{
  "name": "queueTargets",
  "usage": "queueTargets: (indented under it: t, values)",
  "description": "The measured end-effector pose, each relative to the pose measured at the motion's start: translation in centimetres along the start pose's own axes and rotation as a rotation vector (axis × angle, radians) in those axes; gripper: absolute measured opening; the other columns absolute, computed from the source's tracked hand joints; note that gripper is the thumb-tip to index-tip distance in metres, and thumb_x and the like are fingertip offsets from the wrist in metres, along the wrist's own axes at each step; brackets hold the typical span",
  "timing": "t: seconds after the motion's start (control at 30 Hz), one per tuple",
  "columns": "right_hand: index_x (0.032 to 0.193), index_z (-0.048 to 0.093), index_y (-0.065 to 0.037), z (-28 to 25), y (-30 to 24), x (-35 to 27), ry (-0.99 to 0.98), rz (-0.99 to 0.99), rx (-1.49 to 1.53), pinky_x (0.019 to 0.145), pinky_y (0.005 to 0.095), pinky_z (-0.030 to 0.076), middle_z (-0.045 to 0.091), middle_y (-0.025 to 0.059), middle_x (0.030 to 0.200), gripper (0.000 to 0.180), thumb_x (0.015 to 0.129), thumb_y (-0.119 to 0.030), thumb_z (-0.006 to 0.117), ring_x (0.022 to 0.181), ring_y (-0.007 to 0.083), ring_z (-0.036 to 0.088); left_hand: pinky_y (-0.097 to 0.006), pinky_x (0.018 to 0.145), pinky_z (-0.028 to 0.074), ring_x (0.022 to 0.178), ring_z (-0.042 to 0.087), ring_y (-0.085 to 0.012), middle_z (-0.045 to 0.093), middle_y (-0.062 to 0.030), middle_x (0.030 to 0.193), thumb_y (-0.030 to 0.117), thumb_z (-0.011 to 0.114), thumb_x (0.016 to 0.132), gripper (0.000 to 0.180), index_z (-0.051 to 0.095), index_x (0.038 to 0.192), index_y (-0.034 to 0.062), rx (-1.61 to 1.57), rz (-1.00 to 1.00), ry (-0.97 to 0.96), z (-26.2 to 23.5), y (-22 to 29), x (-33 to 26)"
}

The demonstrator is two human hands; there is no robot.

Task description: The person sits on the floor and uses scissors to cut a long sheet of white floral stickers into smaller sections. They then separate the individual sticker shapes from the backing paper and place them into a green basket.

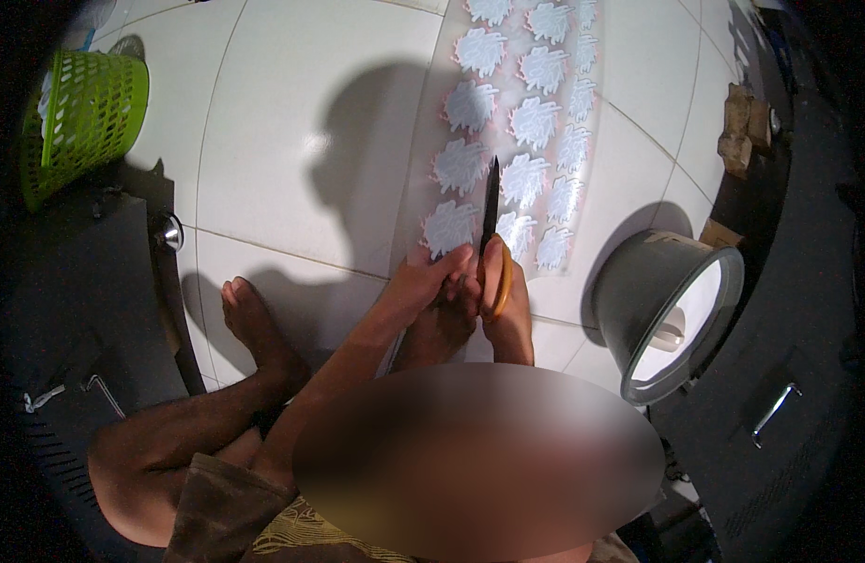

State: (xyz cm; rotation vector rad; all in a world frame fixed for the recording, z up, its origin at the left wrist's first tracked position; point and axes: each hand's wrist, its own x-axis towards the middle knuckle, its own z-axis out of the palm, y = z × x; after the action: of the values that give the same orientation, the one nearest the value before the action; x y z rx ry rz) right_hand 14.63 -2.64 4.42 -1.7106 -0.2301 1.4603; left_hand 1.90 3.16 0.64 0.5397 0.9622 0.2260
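Observation:
A pair of scissors [491,208] with orange handles and dark blades is gripped in my right hand [509,305], its blades pointing away from me over the sheet. The blades look close together. My left hand [421,286] is closed at the near edge of a long translucent sheet [504,89], thumb on top, just left of the scissors. Rows of white splash-shaped prints [459,167] with pinkish outlines cover the sheet, which lies along the tiled floor. Both hands are close together above my foot [437,333]; the fingertips of my left hand are partly hidden.
A green perforated basket [99,113] stands far left. On the right, a grey tub [629,291] with a white inside holds a pale object. Dark cabinets [85,281] with metal handles flank both sides. A small brown carton [744,131] sits far right.

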Motion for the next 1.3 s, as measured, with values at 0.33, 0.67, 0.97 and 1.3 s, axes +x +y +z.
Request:
queueTargets:
  t: [0.33,0.67,0.97,1.3]
  values:
    - [0.081,0.052,-0.008,-0.8,-0.6,1.9,-0.042,-0.047,-0.092,0.043,0.0257,0.037,0.047,-0.0015,0.057,0.053,0.105,-0.055,0.044,0.045,0.0091,0.047,-0.024,0.058,0.044,0.063,0.052,-0.0083,0.054,0.0022,0.078,0.033,0.065,0.100,0.028,0.058,0.107,0.0072,-0.080,-0.078,0.021,0.0,0.1,-0.6]
    - [0.076,0.051,-0.009,-0.3,-2.8,2.9,-0.023,-0.081,-0.158,0.043,0.0256,0.034,0.045,-0.0018,0.056,0.058,0.105,-0.058,0.042,0.045,0.0087,0.045,-0.025,0.056,0.044,0.061,0.051,-0.0090,0.053,0.0015,0.074,0.032,0.065,0.100,0.024,0.059,0.101,0.0081,-0.064,-0.081,0.033,0.2,0.7,-1.2]
    - [0.078,0.049,-0.010,0.6,-3.9,4.3,-0.002,-0.094,-0.046,0.041,0.0253,0.030,0.041,-0.0024,0.056,0.055,0.104,-0.059,0.044,0.043,0.0079,0.038,-0.026,0.057,0.044,0.062,0.052,-0.0097,0.054,0.0011,0.075,0.031,0.065,0.100,0.024,0.058,0.100,0.0079,-0.058,-0.124,0.054,0.3,1.6,-1.9]
    - [0.087,0.049,-0.009,1.2,-5.0,6.0,-0.009,-0.042,0.138,0.038,0.0232,0.027,0.038,-0.0022,0.055,0.057,0.100,-0.065,0.047,0.041,0.0074,0.033,-0.027,0.057,0.045,0.062,0.052,-0.0105,0.054,0.0003,0.073,0.029,0.065,0.100,0.024,0.057,0.100,0.0065,-0.074,-0.121,0.022,-0.1,1.1,-1.7]
